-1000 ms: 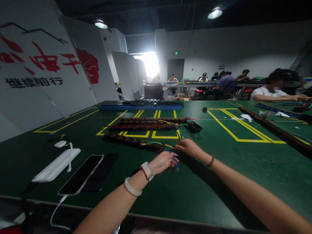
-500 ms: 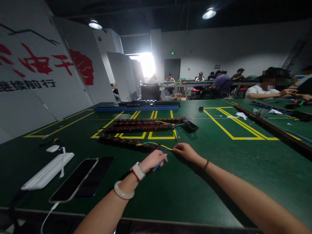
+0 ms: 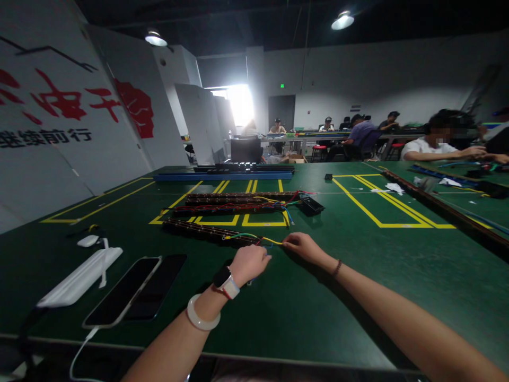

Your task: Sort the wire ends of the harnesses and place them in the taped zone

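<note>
My right hand pinches the end of a yellow-green wire just above the table. Close by on its left, my left hand is closed, back upward, around a blue wire; most of that wire is hidden under the fingers. Both wires come from the near end of a long dark strip dotted with small light points. A ring terminal on a green and yellow lead rests over this strip. Behind lie similar strips with red, yellow and blue leads, beside a small black box.
Two phones, one on a white cable, and a white elongated case lie at left on the green table. Blue and black rails are at the back. A long strip crosses the right side, near a seated co-worker.
My left hand has rolled over, back now facing up, and its watch face shows. The blue wire is more hidden beneath it. My right hand stays almost still.
</note>
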The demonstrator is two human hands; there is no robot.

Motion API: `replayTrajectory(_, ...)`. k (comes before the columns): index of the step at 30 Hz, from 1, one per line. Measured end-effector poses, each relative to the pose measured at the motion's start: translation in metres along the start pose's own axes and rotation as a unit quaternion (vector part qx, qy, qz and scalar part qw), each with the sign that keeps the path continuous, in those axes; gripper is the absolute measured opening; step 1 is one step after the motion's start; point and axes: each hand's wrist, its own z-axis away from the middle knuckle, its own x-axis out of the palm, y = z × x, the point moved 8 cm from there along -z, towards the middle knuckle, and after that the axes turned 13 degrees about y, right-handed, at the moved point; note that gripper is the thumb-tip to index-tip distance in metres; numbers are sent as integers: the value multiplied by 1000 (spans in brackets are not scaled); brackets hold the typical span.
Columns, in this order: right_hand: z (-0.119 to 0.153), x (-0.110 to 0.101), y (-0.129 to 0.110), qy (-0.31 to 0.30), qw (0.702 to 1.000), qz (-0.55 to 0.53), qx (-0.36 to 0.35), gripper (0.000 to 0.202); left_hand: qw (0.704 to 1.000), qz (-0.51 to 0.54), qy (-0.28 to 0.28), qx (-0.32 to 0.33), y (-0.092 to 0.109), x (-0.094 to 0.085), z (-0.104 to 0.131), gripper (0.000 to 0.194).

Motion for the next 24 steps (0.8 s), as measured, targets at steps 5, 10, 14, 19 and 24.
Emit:
replayTrajectory(5, 1, 0, -2, -12, 1000, 2, -2, 21, 992, 38, 64, -99, -17, -16, -1, 55)
replayTrajectory(10, 1, 0, -1, -9, 1000, -1, -3, 22, 973, 63, 114, -190, -38, -22, -3, 45)
replayTrajectory(14, 0, 0, 0, -7, 1000, 2, -4, 22, 958, 142, 138, -205, -45, -16, -7, 40)
replayTrajectory(19, 1, 1, 0, -12, 1000, 6, -5, 21, 927, 277, 153, -200, -50, -6, -15, 39)
replayTrajectory(24, 1, 3, 2, -13, 1000, 8, -17, 21, 949, 194, 203, -144, -41, -10, -20, 29)
